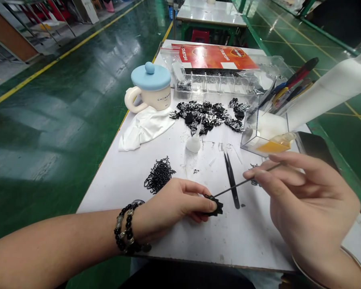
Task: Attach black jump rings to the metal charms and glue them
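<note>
My left hand point(180, 200) pinches a small black toothed part point(218, 206) between thumb and fingers, just above the near part of the white table. A thin dark rod point(240, 183) is held by my right hand point(309, 196), its tip at the upper edge of the black part; whether it touches is too small to tell. Beyond the rod lie black tweezers point(231, 180). A heap of small black hooked pieces point(160, 175) sits past my left hand. Farther back is a pile of black and silvery parts point(209, 114), with a white dropper bottle point(193, 142) in front.
A cream mug with a blue lid point(152, 88) stands on the left beside a white cloth point(146, 128). Behind are a clear compartment box point(210, 82) and a red printed sheet point(216, 56). On the right stands a clear tool holder point(264, 132) beside a white roll point(327, 94).
</note>
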A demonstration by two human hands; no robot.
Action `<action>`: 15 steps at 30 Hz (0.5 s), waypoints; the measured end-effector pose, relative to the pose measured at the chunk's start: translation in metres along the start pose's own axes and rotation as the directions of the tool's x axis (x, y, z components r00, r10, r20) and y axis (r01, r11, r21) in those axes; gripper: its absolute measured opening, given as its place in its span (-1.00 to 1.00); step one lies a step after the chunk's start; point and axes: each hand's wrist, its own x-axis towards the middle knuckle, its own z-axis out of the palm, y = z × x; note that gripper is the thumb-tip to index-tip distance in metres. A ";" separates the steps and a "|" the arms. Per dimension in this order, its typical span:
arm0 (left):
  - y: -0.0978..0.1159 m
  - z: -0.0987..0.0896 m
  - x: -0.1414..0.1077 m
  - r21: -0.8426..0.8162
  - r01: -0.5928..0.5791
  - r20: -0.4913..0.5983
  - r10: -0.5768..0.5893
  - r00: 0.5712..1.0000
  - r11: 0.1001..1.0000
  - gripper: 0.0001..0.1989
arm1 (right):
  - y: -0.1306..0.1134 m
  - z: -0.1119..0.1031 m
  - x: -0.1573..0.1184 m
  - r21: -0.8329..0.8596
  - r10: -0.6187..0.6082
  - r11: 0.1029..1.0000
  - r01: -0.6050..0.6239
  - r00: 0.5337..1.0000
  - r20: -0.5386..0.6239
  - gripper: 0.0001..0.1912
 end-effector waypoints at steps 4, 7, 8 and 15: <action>-0.001 0.000 0.001 -0.011 -0.005 -0.012 0.005 1.000 1.000 -0.82 | 0.000 0.003 0.000 0.008 -0.042 0.999 0.042 0.999 -0.033 -0.65; -0.003 0.000 0.002 -0.013 -0.010 -0.022 0.010 1.000 1.000 -0.80 | -0.003 0.003 -0.001 0.026 -0.098 0.995 0.101 0.991 -0.086 -0.69; -0.003 -0.001 0.002 -0.013 -0.004 -0.021 0.004 1.000 1.000 -0.80 | -0.004 0.002 -0.002 0.026 -0.108 0.993 0.111 0.990 -0.089 -0.69; -0.001 -0.001 0.001 -0.015 -0.006 -0.015 0.006 1.000 1.000 -0.81 | -0.006 -0.015 -0.014 -0.079 -0.233 0.966 0.248 0.960 0.156 -0.59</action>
